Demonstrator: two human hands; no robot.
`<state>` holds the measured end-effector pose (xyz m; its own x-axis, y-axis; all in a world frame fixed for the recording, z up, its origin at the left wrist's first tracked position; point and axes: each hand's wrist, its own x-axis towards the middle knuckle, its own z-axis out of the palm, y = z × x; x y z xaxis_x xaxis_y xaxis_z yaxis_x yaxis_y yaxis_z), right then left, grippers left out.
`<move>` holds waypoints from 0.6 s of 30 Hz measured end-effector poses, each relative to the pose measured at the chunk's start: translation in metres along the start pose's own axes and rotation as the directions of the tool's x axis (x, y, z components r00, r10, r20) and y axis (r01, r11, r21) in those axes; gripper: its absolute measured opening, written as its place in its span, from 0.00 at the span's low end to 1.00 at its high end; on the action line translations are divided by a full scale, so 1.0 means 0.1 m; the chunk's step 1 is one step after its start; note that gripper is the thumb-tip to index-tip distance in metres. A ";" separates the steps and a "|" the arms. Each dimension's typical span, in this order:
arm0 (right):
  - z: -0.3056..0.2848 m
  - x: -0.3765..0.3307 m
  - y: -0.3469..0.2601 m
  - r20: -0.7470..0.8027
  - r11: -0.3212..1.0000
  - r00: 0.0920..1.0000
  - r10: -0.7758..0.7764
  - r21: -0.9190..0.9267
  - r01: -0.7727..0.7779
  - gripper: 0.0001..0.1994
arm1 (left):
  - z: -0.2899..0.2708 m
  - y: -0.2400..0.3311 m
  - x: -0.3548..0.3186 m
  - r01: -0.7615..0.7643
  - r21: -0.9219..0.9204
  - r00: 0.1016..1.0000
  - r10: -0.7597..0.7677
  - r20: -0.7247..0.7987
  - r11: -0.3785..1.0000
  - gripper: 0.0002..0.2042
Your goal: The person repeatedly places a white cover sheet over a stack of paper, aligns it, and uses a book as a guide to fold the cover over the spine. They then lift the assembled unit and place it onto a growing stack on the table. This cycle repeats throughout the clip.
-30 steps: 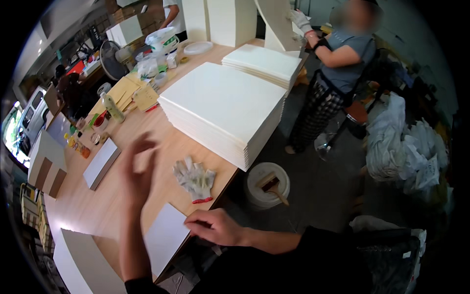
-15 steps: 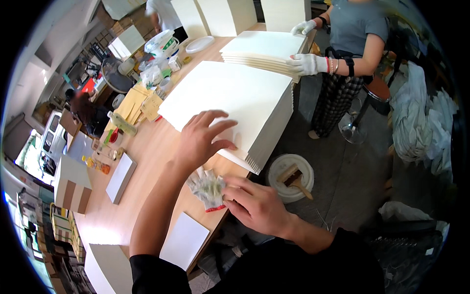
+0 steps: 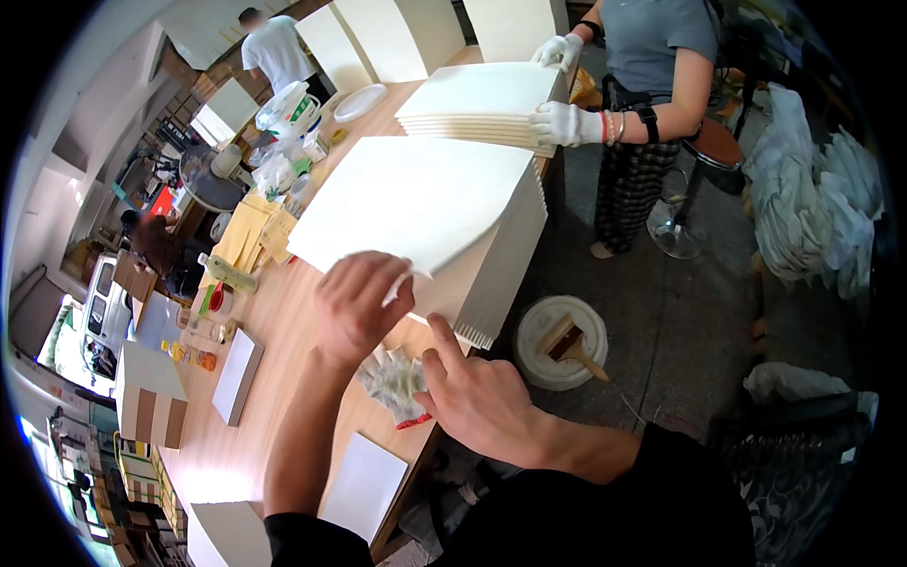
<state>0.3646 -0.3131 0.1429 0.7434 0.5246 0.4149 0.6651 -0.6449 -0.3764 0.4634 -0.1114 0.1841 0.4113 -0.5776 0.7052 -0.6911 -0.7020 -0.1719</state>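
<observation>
My left hand (image 3: 359, 307) is closed in a pinch at the near corner of the top white sheet (image 3: 416, 194). That corner is curled up, baring a beige surface on the stack of boards (image 3: 496, 269) beneath. Lower right of it, my right hand (image 3: 480, 402) holds nothing, its index finger stretched toward the stack's near edge and its other fingers partly bent. A white knitted glove (image 3: 392, 386) with a red cuff edge lies on the table between my wrists, close to my right thumb; whether they touch I cannot tell.
A white bucket (image 3: 588, 370) with a wooden-handled brush stands on the floor. Across the table (image 3: 283, 378), a gloved co-worker (image 3: 657, 57) handles another stack of boards (image 3: 477, 90). A white panel (image 3: 364, 487), bottles (image 3: 227, 272) and a tub (image 3: 288, 109) sit on the table.
My left hand has closed on the sheet's near corner, which is now lifted and curled back. My right hand has shifted, its index finger now extended toward the stack.
</observation>
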 end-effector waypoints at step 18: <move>-0.09 0.09 0.08 -0.038 0.989 0.999 -0.036 0.140 0.041 0.24 | -0.02 -0.32 -0.22 0.674 -0.685 0.558 -0.799 0.224 0.278 0.15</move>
<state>0.3760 -0.3182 0.1514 0.7161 0.5258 0.4591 0.6980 -0.5390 -0.4714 0.4750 -0.0755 0.1752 0.9149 0.1451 0.3766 -0.3223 -0.2991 0.8981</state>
